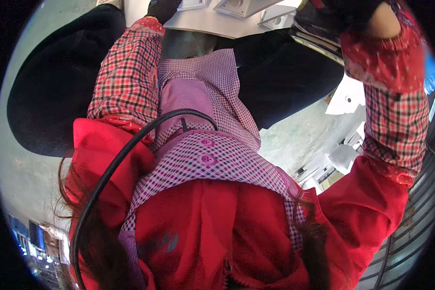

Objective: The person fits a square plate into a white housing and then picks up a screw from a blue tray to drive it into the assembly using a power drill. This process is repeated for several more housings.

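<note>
At the top edge, my left hand [163,8], in a black glove, rests over the white tabletop [198,24]. Its fingers are partly cut off by the frame, beside a white plastic-looking part [192,4]. A second white part, a square frame with a round opening [237,7], lies to the right of it, and another white part [278,20] is farther right. My right hand [355,13], also in a black glove, is at the top right over a dark, flat-sided box or stack [319,36]. Its fingers are hidden in shadow, so any grip cannot be made out.
My knees in dark trousers [290,72] and a checked apron [203,159] lie below the table edge. A black cable [116,164] arcs across my front. White pieces [340,157] stand on the floor at right, beside a slatted dark surface [411,232].
</note>
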Demonstrator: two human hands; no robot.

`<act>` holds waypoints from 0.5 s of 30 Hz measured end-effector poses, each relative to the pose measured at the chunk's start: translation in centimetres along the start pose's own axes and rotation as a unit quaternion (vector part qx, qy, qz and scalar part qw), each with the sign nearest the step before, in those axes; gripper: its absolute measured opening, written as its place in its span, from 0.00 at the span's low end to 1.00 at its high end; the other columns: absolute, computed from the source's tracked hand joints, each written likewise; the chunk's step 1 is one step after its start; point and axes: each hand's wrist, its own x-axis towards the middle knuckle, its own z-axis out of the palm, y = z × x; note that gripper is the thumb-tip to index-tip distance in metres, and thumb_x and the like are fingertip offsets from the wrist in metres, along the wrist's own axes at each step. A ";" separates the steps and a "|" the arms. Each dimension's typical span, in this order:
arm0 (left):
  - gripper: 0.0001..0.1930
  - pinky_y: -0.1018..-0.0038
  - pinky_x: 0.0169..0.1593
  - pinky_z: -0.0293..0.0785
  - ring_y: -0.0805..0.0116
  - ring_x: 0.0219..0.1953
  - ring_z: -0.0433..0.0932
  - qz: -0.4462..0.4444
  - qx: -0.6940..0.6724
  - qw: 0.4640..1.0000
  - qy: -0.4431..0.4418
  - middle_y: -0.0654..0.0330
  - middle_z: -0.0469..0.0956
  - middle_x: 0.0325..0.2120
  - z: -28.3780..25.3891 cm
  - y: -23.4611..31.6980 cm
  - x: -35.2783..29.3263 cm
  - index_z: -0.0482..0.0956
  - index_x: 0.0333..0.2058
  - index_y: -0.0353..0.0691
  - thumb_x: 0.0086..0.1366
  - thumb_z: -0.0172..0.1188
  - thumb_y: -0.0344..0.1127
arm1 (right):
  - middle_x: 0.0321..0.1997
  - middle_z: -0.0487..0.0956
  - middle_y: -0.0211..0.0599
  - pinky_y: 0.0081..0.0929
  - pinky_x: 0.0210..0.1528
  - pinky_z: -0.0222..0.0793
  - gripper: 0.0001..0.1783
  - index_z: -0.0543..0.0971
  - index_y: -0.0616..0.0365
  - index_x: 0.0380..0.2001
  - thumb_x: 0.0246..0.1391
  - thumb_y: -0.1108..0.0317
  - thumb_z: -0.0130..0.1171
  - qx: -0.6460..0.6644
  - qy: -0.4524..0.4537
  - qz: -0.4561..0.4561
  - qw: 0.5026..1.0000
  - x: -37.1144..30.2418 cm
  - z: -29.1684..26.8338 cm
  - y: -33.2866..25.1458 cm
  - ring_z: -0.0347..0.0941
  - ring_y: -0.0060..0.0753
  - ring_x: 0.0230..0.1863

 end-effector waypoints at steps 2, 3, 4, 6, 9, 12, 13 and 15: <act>0.37 0.58 0.55 0.60 0.42 0.52 0.63 0.000 0.012 1.000 0.023 0.36 0.63 0.49 0.6 -0.6 -0.1 0.52 0.58 0.33 0.52 0.60 0.38 | 0.24 0.76 0.33 0.21 0.24 0.66 0.13 0.75 0.63 0.34 0.42 0.73 0.59 0.017 0.001 0.004 1.000 0.7 0.3 -0.7 0.69 0.22 0.21; 0.37 0.58 0.55 0.61 0.42 0.52 0.63 0.002 0.023 0.999 0.043 0.36 0.63 0.49 0.9 -0.6 0.2 0.53 0.58 0.34 0.52 0.60 0.37 | 0.24 0.76 0.33 0.21 0.24 0.66 0.13 0.75 0.63 0.34 0.41 0.73 0.59 0.026 0.002 0.012 1.000 1.0 0.4 -1.2 0.69 0.22 0.21; 0.37 0.58 0.55 0.61 0.42 0.52 0.63 0.006 0.019 0.999 0.045 0.36 0.63 0.49 1.1 -0.5 0.5 0.53 0.58 0.34 0.52 0.60 0.37 | 0.24 0.76 0.33 0.21 0.24 0.66 0.13 0.76 0.63 0.34 0.41 0.73 0.59 0.040 0.005 0.023 0.999 1.3 0.4 -1.5 0.69 0.22 0.21; 0.36 0.58 0.54 0.61 0.43 0.52 0.63 -0.006 -0.004 1.000 -0.004 0.37 0.64 0.49 -0.7 1.0 0.2 0.54 0.57 0.36 0.52 0.60 0.36 | 0.23 0.76 0.33 0.21 0.24 0.66 0.13 0.76 0.63 0.34 0.41 0.73 0.59 0.075 0.008 0.045 0.996 1.9 0.6 -1.8 0.69 0.21 0.20; 0.35 0.58 0.54 0.61 0.43 0.52 0.64 -0.022 -0.046 0.998 -0.038 0.39 0.65 0.49 -3.4 1.5 -0.4 0.55 0.57 0.37 0.52 0.60 0.36 | 0.23 0.76 0.33 0.21 0.24 0.66 0.13 0.76 0.63 0.34 0.41 0.73 0.59 0.116 0.001 0.059 0.991 3.4 0.8 -2.6 0.69 0.21 0.20; 0.35 0.58 0.54 0.62 0.43 0.51 0.65 0.020 -0.037 0.999 -0.025 0.40 0.66 0.49 -3.3 0.6 -0.2 0.55 0.58 0.38 0.52 0.59 0.37 | 0.23 0.76 0.33 0.21 0.23 0.66 0.13 0.76 0.63 0.34 0.41 0.73 0.59 0.132 0.001 0.073 0.989 3.7 0.9 -3.2 0.69 0.21 0.20; 0.35 0.58 0.54 0.62 0.43 0.51 0.65 0.022 -0.042 0.999 -0.023 0.40 0.66 0.49 -2.5 0.1 0.3 0.55 0.58 0.38 0.52 0.59 0.37 | 0.23 0.76 0.33 0.21 0.23 0.66 0.13 0.76 0.63 0.34 0.41 0.73 0.59 0.130 0.005 0.080 0.988 3.6 0.8 -3.5 0.69 0.21 0.20; 0.35 0.58 0.54 0.62 0.44 0.51 0.65 0.032 0.020 0.999 0.022 0.40 0.66 0.49 -1.5 -1.1 0.8 0.54 0.58 0.39 0.53 0.58 0.38 | 0.23 0.76 0.33 0.21 0.23 0.66 0.13 0.76 0.63 0.34 0.41 0.73 0.59 0.136 0.007 0.087 0.987 3.7 0.9 -3.6 0.69 0.21 0.20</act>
